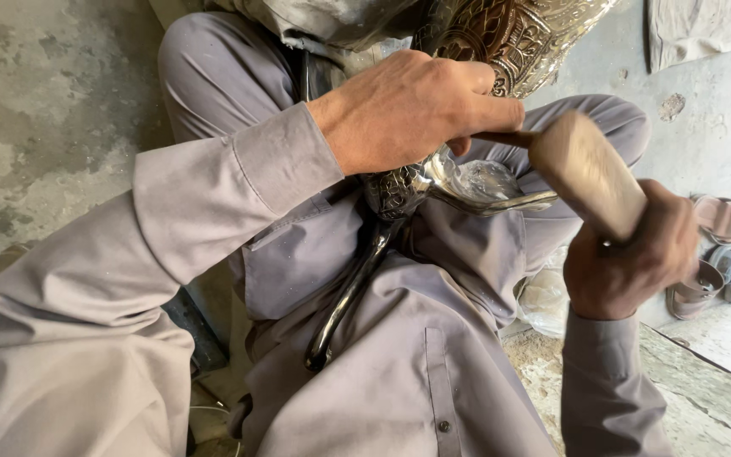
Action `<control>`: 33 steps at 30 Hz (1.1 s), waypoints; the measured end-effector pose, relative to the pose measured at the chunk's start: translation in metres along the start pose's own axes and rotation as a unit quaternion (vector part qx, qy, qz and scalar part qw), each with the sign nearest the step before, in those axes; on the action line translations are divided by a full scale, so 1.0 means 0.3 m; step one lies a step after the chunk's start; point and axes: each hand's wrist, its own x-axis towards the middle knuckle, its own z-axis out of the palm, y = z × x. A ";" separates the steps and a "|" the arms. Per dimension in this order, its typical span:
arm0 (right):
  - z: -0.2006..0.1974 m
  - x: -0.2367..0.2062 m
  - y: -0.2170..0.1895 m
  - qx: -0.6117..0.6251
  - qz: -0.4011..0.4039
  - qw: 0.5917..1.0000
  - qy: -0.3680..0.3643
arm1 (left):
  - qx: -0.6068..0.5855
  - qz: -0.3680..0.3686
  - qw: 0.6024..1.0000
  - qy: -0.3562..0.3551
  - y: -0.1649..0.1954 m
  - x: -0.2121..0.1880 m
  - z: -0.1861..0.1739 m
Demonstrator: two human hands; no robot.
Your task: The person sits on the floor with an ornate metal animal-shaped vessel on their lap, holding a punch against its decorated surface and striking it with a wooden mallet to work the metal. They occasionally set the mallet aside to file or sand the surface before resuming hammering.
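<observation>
As I sit cross-legged on a concrete floor in a loose grey tunic, my right hand is nearest, at four o'clock, fingers clamped tight round the handle of a wooden mallet. Its pale, blurred head tilts up toward the centre.

A dark curved metal bar runs from my lap at six o'clock up to the middle. On its upper end rests the shiny spout of an embossed metal vessel, whose patterned body rises to twelve o'clock.

My left hand, just above centre, is closed over the vessel's neck. Its thumb and forefinger pinch a thin dark rod, apparently a punch, which points toward three o'clock and meets the mallet head.

Farther off, sandals lie at three o'clock and a pale cloth at one o'clock.

My left knuckles sit very close to the mallet face, so I judge that an off-line blow could catch my fingers. The polished spout looks slippery on the bar; a glancing strike might skid the rod and scar the pattern, or dent the thin metal.
</observation>
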 end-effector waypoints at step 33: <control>-0.009 0.164 -0.108 0.013 -0.085 0.995 -0.053 | 0.036 0.016 0.996 0.076 -0.035 -0.059 0.082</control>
